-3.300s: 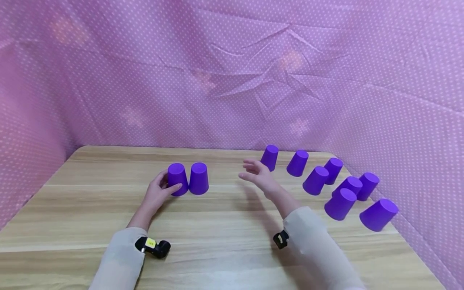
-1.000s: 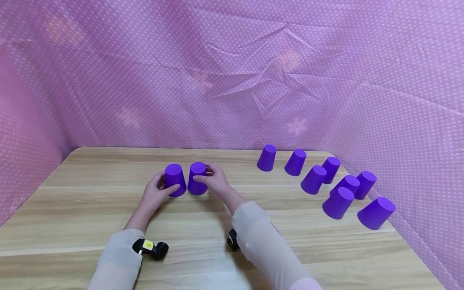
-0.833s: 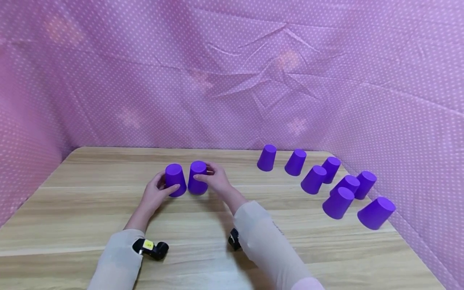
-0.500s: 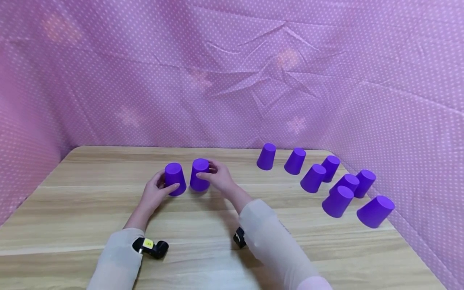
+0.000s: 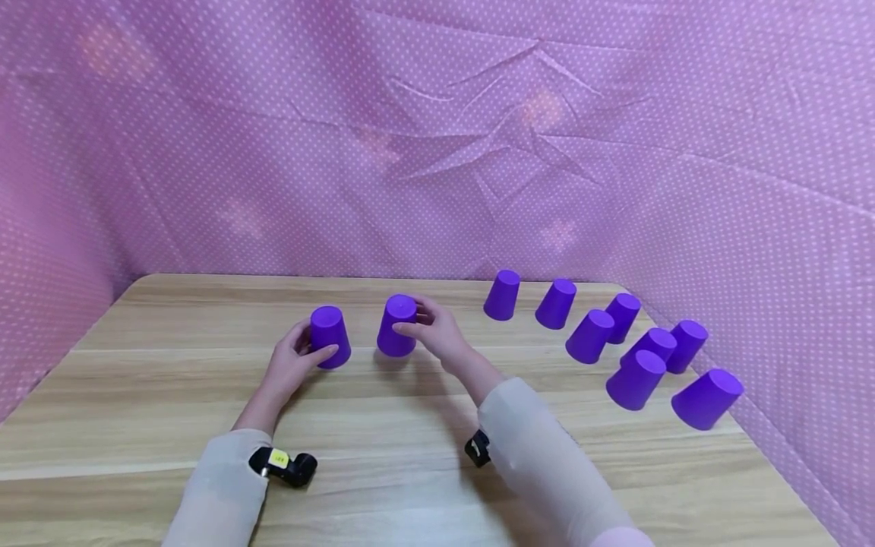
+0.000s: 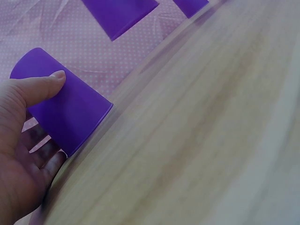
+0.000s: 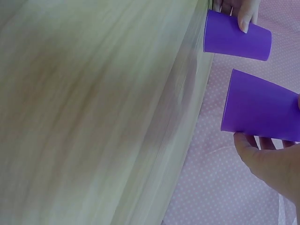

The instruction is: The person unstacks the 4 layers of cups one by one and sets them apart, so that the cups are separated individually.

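Two upside-down purple cups are in my hands at the middle left of the table. My left hand (image 5: 292, 365) grips the left cup (image 5: 330, 338), thumb across its front and fingers behind; this cup stands on the wood. My right hand (image 5: 440, 332) holds the other cup (image 5: 395, 334) between thumb and fingers, lifted a little, with a shadow beneath it. In the right wrist view a gap shows between the raised cup (image 7: 262, 108) and the table. The left wrist view shows the left thumb (image 6: 44, 89) pressed along the cup's side (image 6: 70, 112).
Several more upside-down purple cups stand spread along the right side, from one at the back (image 5: 502, 296) to one near the right edge (image 5: 707, 400). Some overlap in the head view. Pink dotted cloth (image 5: 437, 137) hangs behind and beside the wooden table (image 5: 383, 456).
My right hand came over from the right, took hold of the right cup, raised it slightly and moved it right, widening the gap. My left hand keeps its grip in place.
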`<action>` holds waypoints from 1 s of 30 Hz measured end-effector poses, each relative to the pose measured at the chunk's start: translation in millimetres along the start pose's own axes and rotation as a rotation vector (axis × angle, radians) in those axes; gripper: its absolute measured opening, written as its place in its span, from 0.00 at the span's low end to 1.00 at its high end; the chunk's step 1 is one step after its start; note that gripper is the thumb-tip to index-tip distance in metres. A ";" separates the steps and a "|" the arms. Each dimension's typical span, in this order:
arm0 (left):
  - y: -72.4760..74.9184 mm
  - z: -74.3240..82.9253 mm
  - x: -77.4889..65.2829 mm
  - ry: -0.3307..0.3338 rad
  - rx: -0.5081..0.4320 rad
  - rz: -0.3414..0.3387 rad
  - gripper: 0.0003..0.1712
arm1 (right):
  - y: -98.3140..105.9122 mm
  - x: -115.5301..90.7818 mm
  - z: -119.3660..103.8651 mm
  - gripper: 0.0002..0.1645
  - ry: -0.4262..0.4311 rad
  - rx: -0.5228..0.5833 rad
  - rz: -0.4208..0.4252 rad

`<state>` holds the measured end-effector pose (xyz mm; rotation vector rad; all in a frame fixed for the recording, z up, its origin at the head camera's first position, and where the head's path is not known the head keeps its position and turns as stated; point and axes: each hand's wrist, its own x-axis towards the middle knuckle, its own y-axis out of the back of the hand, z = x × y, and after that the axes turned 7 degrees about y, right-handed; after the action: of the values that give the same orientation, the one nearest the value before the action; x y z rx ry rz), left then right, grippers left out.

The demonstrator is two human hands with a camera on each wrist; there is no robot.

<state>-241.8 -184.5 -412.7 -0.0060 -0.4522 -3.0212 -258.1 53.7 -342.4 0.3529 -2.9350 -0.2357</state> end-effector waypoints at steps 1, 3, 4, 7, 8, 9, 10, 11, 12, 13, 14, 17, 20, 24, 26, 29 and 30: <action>0.3 -0.1 0.3 -0.001 0.001 -0.001 0.43 | 2.1 -1.2 -0.5 0.34 0.005 0.000 0.000; 0.7 -0.1 0.8 -0.001 0.002 -0.003 0.42 | 6.2 -3.3 -1.0 0.34 0.015 0.004 -0.001; 0.9 0.0 1.0 0.000 0.003 -0.005 0.42 | 8.5 -4.0 -0.6 0.34 0.022 0.008 0.001; 1.4 -0.1 1.8 0.004 0.001 -0.008 0.42 | 15.2 -6.1 -0.9 0.34 0.030 0.003 0.017; 1.6 -0.2 2.1 0.005 0.001 -0.009 0.42 | 17.7 -6.8 -0.9 0.34 0.028 0.002 0.023; 1.7 -0.1 2.3 0.004 0.000 -0.009 0.42 | 20.1 -7.8 -1.1 0.34 0.024 0.005 0.028; 1.9 -0.1 2.5 0.002 -0.002 -0.010 0.42 | 22.6 -8.7 -1.1 0.34 0.024 0.004 0.034; 2.0 -0.2 2.8 0.001 -0.002 -0.011 0.41 | 25.1 -9.8 -1.3 0.34 0.022 0.002 0.040; 2.2 -0.2 3.1 -0.001 -0.002 -0.011 0.42 | 27.4 -10.6 -1.1 0.33 0.021 0.003 0.045; 2.5 -0.3 3.3 -0.002 -0.001 -0.011 0.42 | 29.8 -11.3 -0.6 0.33 0.025 0.005 0.048; 2.7 -0.3 3.4 -0.003 0.001 -0.011 0.42 | 31.9 -12.0 -0.2 0.33 0.030 0.005 0.052; 3.2 0.0 2.8 -0.003 0.003 -0.010 0.42 | 38.2 -14.3 1.1 0.32 0.056 0.002 0.058; 3.0 1.1 1.5 0.002 0.006 -0.016 0.42 | 43.9 -17.3 1.9 0.30 0.065 0.005 0.066; 3.0 2.9 0.2 0.008 0.005 -0.017 0.42 | 50.7 -21.6 1.2 0.30 0.072 0.016 0.066; 3.2 3.4 0.0 0.010 0.004 -0.013 0.42 | 53.8 -23.8 0.1 0.30 0.090 0.019 0.060; 3.4 3.7 0.1 0.014 0.007 -0.014 0.42 | 58.8 -27.3 -0.8 0.30 0.104 0.016 0.059; 3.5 3.8 0.1 0.014 0.007 -0.014 0.42 | 60.6 -28.6 -0.9 0.30 0.104 0.014 0.058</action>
<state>-241.7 -186.7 -408.0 0.0194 -0.4634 -3.0315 -243.9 118.8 -335.2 0.2726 -2.8403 -0.1834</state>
